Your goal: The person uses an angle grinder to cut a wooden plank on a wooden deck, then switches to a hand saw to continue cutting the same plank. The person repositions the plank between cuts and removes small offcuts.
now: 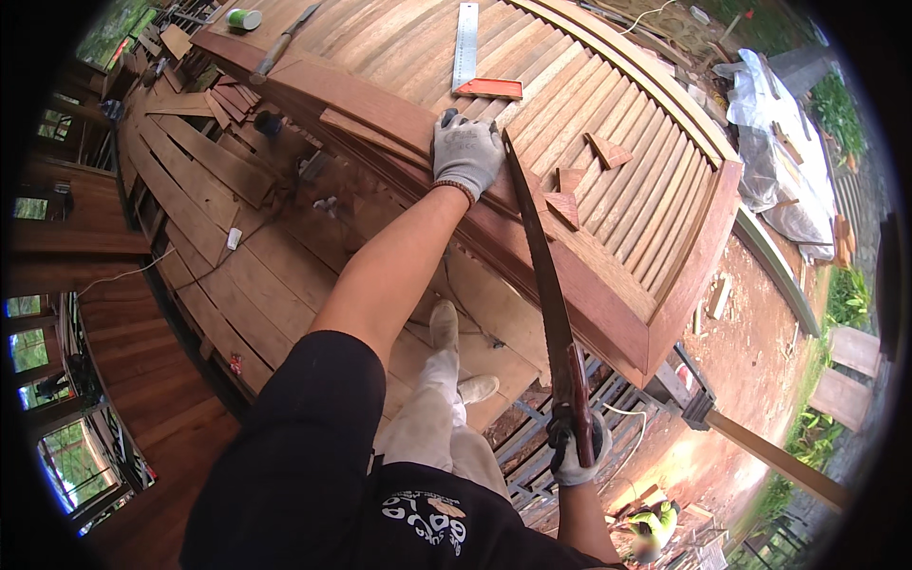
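Note:
My left hand [467, 152], in a grey glove, is closed over the near edge of a louvered wooden panel [617, 209]. Its fingers press around a thin wooden strip [370, 136] lying along that edge; the glove hides part of the grip. A handsaw [543, 256] is in my right hand [578, 448], gloved too and wrapped around its dark wooden handle. The long blade slants up across the panel's frame, its tip just beside my left hand. Past my left hand lies a try square [465, 57] with an orange stock. Small wooden offcuts [608, 150] rest on the slats.
A long-bladed hand tool [285, 43] and a green-and-white container [244, 19] sit at the panel's far left. Below spreads a plank floor [256, 285] with loose boards and a white cup [234, 238]. Metal grating lies under my right arm. A person in bright yellow [654, 524] is lower right.

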Motion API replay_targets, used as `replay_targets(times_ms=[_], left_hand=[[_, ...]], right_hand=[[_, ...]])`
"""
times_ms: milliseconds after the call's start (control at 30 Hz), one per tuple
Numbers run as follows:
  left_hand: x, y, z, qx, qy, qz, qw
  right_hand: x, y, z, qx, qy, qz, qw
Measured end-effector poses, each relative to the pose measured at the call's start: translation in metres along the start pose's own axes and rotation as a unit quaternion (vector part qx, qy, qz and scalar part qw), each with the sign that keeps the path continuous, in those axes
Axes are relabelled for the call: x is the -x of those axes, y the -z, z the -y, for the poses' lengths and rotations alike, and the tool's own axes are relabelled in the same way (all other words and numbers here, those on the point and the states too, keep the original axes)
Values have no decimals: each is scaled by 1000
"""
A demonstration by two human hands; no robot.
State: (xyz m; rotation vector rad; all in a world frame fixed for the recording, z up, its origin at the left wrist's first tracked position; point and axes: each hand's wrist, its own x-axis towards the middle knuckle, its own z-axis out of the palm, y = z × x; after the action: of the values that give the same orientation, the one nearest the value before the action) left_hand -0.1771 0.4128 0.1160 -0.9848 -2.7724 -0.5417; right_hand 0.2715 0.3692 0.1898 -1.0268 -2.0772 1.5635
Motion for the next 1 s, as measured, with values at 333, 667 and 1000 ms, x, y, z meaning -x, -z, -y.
replay_targets(times_ms=[333,667,1000], left_hand=[[-7,-1,1,27,-1,-7,1000],[-7,7,-5,-6,7,13,1000],[-8,4,-10,18,-17,-13,1000]], right_hand=[[11,-2,16,-75,-45,-33,996],[-87,-43,14,-56,-15,13,998],[-111,-41,18,-103,-10,10,995]])
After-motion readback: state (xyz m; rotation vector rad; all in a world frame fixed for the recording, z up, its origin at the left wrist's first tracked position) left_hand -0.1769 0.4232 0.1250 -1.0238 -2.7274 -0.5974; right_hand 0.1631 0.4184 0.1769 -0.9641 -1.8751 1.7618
